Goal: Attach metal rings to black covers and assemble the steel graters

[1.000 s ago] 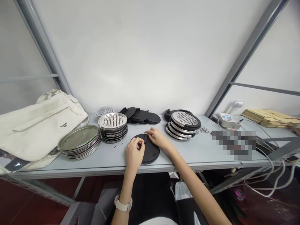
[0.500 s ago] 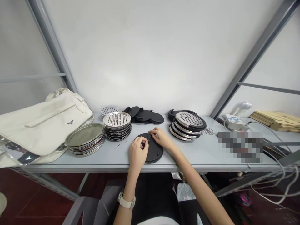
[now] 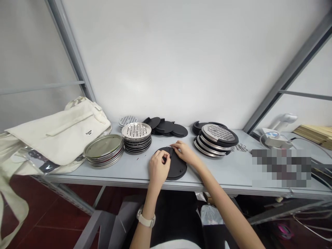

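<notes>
A black round disc [image 3: 177,169] with a raised rim and a small knob lies flat near the table's front edge. Over its left side is my left hand [image 3: 159,166], thumb and index finger pinched together. What sits in that pinch, if anything, is too small to make out. My right hand [image 3: 185,153] rests at the disc's far edge. Its closed fingertips are on a small silvery chain [image 3: 168,146], partly hidden by the fingers.
Left of the disc stand a stack of perforated metal discs [image 3: 136,131] and a stack of greenish round plates [image 3: 103,147], beside a cream bag [image 3: 67,129]. Black discs [image 3: 180,130] lie behind. Rightward are a mixed stack [image 3: 218,133], loose chains [image 3: 240,147] and a white device [image 3: 275,138].
The view has swung left, so everything sits farther right in the picture. Both hands keep nearly the same pose on the black disc.
</notes>
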Demonstrator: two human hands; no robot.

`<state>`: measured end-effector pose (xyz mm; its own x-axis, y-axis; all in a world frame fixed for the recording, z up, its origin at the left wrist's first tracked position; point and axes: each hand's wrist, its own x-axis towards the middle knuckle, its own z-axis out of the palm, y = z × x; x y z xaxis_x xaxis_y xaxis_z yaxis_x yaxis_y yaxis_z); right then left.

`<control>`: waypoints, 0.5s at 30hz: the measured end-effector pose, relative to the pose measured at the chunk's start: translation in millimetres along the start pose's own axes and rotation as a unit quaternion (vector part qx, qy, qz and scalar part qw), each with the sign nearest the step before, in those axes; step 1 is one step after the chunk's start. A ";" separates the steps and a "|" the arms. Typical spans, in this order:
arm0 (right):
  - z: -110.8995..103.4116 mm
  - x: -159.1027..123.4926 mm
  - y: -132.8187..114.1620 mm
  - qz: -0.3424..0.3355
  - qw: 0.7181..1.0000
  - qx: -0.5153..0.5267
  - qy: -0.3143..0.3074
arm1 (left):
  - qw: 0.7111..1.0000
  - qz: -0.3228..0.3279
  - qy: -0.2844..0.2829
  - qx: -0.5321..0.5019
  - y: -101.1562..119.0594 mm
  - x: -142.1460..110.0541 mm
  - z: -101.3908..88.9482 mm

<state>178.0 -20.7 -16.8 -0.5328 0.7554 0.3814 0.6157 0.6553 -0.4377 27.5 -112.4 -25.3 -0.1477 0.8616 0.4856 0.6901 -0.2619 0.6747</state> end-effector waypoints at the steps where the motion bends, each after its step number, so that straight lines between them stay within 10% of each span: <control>1: 0.0 0.0 0.1 -0.001 1.000 0.001 0.001 | 1.000 0.000 0.001 0.001 0.3 -0.2 -0.1; 15: 0.0 0.9 0.1 -0.002 1.000 -0.007 -0.005 | 1.000 0.001 -0.005 -0.005 0.9 -1.2 -1.3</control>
<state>177.6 -19.9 -16.5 -0.5413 0.7521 0.3760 0.6209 0.6590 -0.4245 27.3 -114.2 -24.6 -0.1379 0.8655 0.4815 0.6833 -0.2688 0.6788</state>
